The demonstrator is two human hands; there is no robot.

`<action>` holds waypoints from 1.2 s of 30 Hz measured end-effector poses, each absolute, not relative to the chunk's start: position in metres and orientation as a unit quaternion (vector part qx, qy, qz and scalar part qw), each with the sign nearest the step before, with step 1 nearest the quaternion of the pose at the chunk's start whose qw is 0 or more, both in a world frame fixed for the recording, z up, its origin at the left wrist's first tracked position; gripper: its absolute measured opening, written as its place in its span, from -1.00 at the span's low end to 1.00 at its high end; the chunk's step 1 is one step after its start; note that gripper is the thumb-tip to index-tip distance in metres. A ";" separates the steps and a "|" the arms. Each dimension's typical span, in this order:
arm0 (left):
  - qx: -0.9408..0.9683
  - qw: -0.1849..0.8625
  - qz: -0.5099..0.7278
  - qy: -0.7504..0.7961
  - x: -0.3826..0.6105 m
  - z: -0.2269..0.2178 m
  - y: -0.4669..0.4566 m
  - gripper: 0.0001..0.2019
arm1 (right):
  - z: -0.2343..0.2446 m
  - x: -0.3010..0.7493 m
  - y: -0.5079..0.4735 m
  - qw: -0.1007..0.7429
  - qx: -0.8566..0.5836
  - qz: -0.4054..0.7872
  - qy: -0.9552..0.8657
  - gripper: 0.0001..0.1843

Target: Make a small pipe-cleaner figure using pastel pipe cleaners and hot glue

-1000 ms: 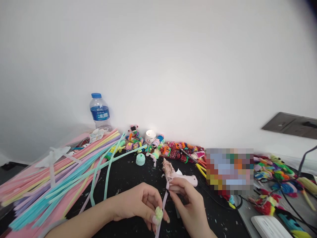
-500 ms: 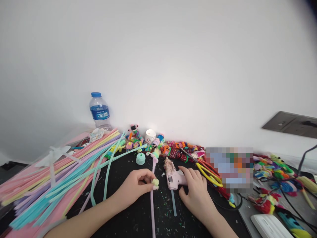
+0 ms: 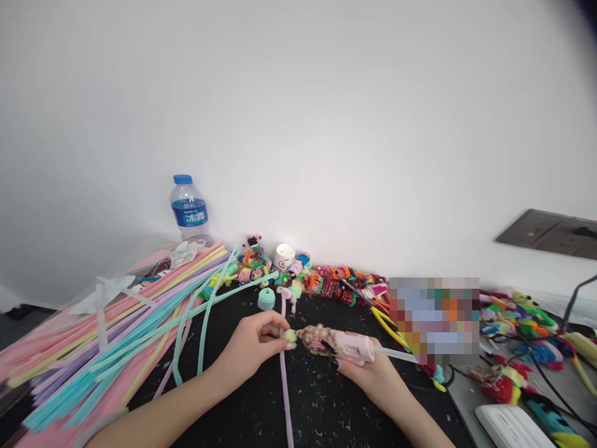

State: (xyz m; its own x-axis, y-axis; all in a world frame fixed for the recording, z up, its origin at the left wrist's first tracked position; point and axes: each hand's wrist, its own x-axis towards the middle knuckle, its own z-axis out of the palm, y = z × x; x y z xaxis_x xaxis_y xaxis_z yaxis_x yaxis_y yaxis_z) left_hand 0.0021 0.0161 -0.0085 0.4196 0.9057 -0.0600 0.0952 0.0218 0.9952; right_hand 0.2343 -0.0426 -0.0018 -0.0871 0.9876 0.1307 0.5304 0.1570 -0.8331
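Note:
Between the thumb and fingers of my left hand (image 3: 261,341) is a small pale yellow fuzzy piece (image 3: 290,336), its exact shape partly covered. My right hand (image 3: 364,373) grips a pink hot glue gun (image 3: 352,346), whose glue-crusted nozzle points left and is at the yellow piece; whether they touch I cannot tell. A clear glue stick (image 3: 396,354) sticks out of its back end. Beneath my left fingertips runs a long lilac pipe cleaner (image 3: 286,398), curled at its far end. Beyond it sits a mint coiled piece (image 3: 266,299).
Bundles of pastel pipe cleaners (image 3: 116,348) cover the left side. A water bottle (image 3: 189,211) and a paper cup (image 3: 284,256) stand by the wall. Colourful fuzzy figures (image 3: 326,283), yellow-handled scissors (image 3: 389,326) and a white box (image 3: 510,426) lie behind and right. Cables run at right.
My right hand has picked up the glue gun from the black mat and turned it so its nozzle points left at the yellow piece. My left hand has shifted slightly left.

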 end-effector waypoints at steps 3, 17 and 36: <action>0.609 0.581 0.351 0.409 0.002 -0.009 0.016 -0.85 | 0.001 0.233 -0.044 0.357 -0.575 0.311 -0.668 -0.82; 0.613 0.573 0.358 0.410 0.001 -0.009 0.014 -0.85 | -0.001 0.232 -0.045 0.364 -0.584 0.281 -0.669 -0.81; 0.620 0.557 0.366 0.415 0.000 -0.008 0.014 -0.83 | -0.002 0.235 -0.044 0.353 -0.577 0.259 -0.689 -0.83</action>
State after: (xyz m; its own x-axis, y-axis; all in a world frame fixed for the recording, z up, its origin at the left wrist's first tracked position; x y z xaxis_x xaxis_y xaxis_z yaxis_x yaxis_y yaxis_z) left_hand -0.0001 0.0144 -0.0081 0.3887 0.9213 -0.0089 0.1061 -0.0352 0.9937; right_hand 0.2352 -0.0436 -0.0023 -0.0844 0.9785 0.1879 0.6128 0.1997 -0.7646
